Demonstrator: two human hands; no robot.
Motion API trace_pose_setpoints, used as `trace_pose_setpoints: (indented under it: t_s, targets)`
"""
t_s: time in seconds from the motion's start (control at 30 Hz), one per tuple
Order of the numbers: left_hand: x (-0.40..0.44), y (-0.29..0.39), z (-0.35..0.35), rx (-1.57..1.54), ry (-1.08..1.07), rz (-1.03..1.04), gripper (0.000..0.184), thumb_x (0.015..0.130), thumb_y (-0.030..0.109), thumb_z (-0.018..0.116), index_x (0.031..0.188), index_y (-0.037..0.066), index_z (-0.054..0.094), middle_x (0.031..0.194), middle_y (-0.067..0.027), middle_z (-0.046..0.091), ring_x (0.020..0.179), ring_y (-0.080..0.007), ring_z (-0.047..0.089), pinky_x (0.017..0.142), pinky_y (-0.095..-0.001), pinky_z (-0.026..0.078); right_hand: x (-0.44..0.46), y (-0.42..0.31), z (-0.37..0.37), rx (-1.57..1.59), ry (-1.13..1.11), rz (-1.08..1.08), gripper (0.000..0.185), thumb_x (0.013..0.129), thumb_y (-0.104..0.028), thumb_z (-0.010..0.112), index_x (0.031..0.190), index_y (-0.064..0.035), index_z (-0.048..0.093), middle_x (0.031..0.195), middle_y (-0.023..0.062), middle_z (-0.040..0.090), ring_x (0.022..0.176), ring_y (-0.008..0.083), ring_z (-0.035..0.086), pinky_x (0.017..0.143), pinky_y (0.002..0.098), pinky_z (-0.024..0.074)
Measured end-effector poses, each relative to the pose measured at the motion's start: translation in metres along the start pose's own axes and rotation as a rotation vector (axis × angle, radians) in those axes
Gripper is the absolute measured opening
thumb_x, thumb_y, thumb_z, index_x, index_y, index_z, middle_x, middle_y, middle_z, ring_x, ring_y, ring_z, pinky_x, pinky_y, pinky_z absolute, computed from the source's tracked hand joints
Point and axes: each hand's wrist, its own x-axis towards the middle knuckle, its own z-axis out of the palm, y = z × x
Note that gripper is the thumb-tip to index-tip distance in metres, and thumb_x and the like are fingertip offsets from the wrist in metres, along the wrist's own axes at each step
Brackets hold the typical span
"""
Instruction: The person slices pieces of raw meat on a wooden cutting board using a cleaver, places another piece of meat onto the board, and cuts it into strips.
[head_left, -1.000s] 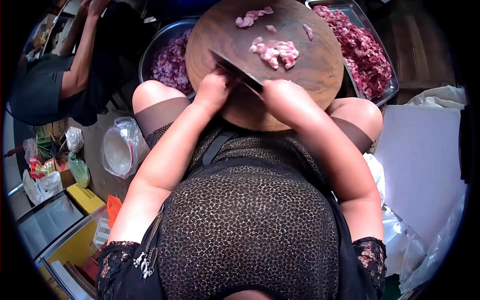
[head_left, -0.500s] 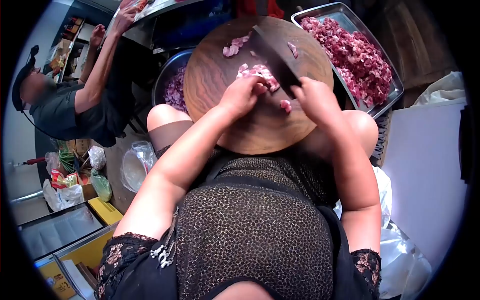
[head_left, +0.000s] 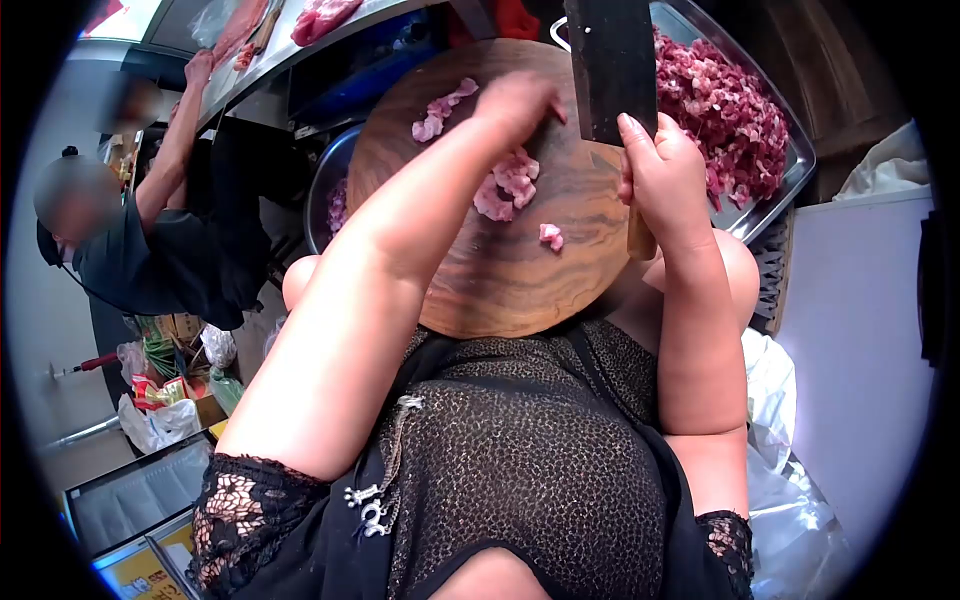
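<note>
My right hand [head_left: 668, 185] is wrapped round the wooden handle of a cleaver [head_left: 612, 70], its broad dark blade raised over the right edge of a round wooden chopping board [head_left: 500, 290]. Over the far part of the board, my left hand [head_left: 518, 103] is blurred by motion; a reddish bit shows by its fingertips, and its grip is unclear. Nearer me lies a cluster of pale pink meat pieces [head_left: 507, 187]. A small meat piece [head_left: 551, 236] sits apart to the right. More meat strips [head_left: 442, 108] lie at the board's far left.
A metal tray of chopped meat [head_left: 725, 120] stands to the right, and a bowl [head_left: 325, 190] with meat at the left. Another person [head_left: 150, 245] works at a metal table [head_left: 370, 15] at the upper left. A white panel [head_left: 850, 330] is at the right.
The cleaver has come up off the meat and turned upright in my right hand. My left hand has moved from the meat cluster to the far side of the board. The view has shifted.
</note>
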Motion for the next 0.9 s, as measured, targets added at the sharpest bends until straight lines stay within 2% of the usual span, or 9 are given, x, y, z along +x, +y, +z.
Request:
trace_pose_setpoints:
  t_s: [0.03, 0.07, 0.13, 0.23, 0.43, 0.5, 0.57, 0.73, 0.9]
  targets:
    - [0.003, -0.008, 0.001, 0.095, -0.078, -0.173, 0.017, 0.087, 0.02, 0.064, 0.1, 0.015, 0.074, 0.105, -0.0111, 0.068, 0.106, -0.0312, 0.063, 0.09, -0.0423, 0.052, -0.001, 0.0, 0.001, -0.021, -0.004, 0.008, 0.022, 0.098, -0.021, 0.059, 0.086, -0.0038, 0.055, 0.059, -0.001, 0.052, 0.045, 0.0078, 0.049, 0.043, 0.0239, 0.0407]
    - [-0.008, -0.029, 0.007, 0.044, 0.166, -0.097, 0.025, 0.087, 0.037, 0.066, 0.087, 0.013, 0.074, 0.095, -0.0099, 0.069, 0.097, -0.0311, 0.066, 0.082, -0.0437, 0.054, -0.002, 0.002, 0.002, 0.011, -0.008, 0.025, 0.021, 0.098, -0.022, 0.058, 0.088, -0.0033, 0.055, 0.06, -0.0007, 0.053, 0.045, 0.0078, 0.049, 0.043, 0.0243, 0.0407]
    - [-0.02, -0.038, -0.019, 0.085, -0.01, -0.471, 0.033, 0.09, 0.044, 0.062, 0.094, 0.013, 0.073, 0.106, -0.0098, 0.068, 0.105, -0.0296, 0.064, 0.086, -0.0429, 0.052, -0.003, 0.002, 0.002, 0.0, -0.013, 0.036, 0.021, 0.098, -0.021, 0.058, 0.089, -0.0029, 0.056, 0.06, -0.0005, 0.053, 0.045, 0.0078, 0.049, 0.043, 0.0243, 0.041]
    - [-0.069, -0.092, 0.007, 0.084, 0.301, -0.509, 0.029, 0.084, 0.03, 0.068, 0.105, 0.01, 0.069, 0.103, -0.0155, 0.067, 0.101, -0.0336, 0.063, 0.089, -0.0423, 0.051, 0.0, 0.006, 0.003, -0.038, -0.049, 0.011, 0.021, 0.099, -0.021, 0.056, 0.092, -0.0016, 0.056, 0.06, 0.0005, 0.054, 0.045, 0.0084, 0.049, 0.042, 0.0252, 0.0411]
    - [-0.144, -0.091, -0.015, -0.254, 0.109, -0.568, 0.027, 0.078, 0.013, 0.064, 0.105, 0.011, 0.068, 0.098, -0.0153, 0.068, 0.097, -0.0359, 0.064, 0.089, -0.0409, 0.051, -0.016, 0.009, 0.013, -0.262, -0.601, 0.248, 0.02, 0.095, -0.02, 0.057, 0.095, 0.0005, 0.056, 0.057, 0.0015, 0.051, 0.044, 0.012, 0.051, 0.04, 0.0283, 0.0413]
    - [-0.166, -0.091, -0.018, -0.324, 0.143, -0.618, 0.026, 0.079, 0.011, 0.065, 0.104, 0.007, 0.067, 0.094, -0.0131, 0.069, 0.084, -0.0289, 0.068, 0.08, -0.0378, 0.054, -0.032, 0.005, 0.02, -0.389, -0.762, 0.315, 0.019, 0.095, -0.02, 0.057, 0.091, -0.0007, 0.058, 0.061, 0.0019, 0.052, 0.048, 0.0124, 0.051, 0.042, 0.0294, 0.0413]
    - [-0.186, -0.09, -0.028, -0.858, 0.011, -0.908, 0.021, 0.086, 0.009, 0.063, 0.107, 0.006, 0.064, 0.083, -0.0034, 0.066, 0.07, -0.0135, 0.064, 0.06, -0.0263, 0.051, -0.046, 0.009, 0.024, -0.431, -0.853, 0.346, 0.02, 0.096, -0.02, 0.056, 0.091, -0.0004, 0.057, 0.063, 0.0022, 0.052, 0.052, 0.0131, 0.052, 0.045, 0.03, 0.0424]
    - [-0.225, -0.057, -0.058, -1.029, -0.008, -0.929, 0.027, 0.091, 0.026, 0.072, 0.108, 0.007, 0.064, 0.083, 0.0017, 0.065, 0.062, -0.0061, 0.058, 0.048, -0.0202, 0.045, -0.043, 0.02, 0.027, -0.583, -0.637, 0.226, 0.018, 0.096, -0.017, 0.054, 0.091, 0.0001, 0.055, 0.062, 0.003, 0.05, 0.049, 0.0146, 0.05, 0.044, 0.0316, 0.0427]
    - [-0.227, -0.039, -0.056, -1.177, -0.103, -0.906, 0.031, 0.092, 0.027, 0.07, 0.113, 0.006, 0.063, 0.09, -0.0011, 0.066, 0.068, -0.007, 0.06, 0.057, -0.0204, 0.049, -0.043, 0.032, 0.038, -0.55, -0.469, 0.166, 0.02, 0.096, -0.018, 0.053, 0.089, 0.0014, 0.053, 0.061, 0.0049, 0.051, 0.046, 0.0156, 0.052, 0.043, 0.0326, 0.0431]
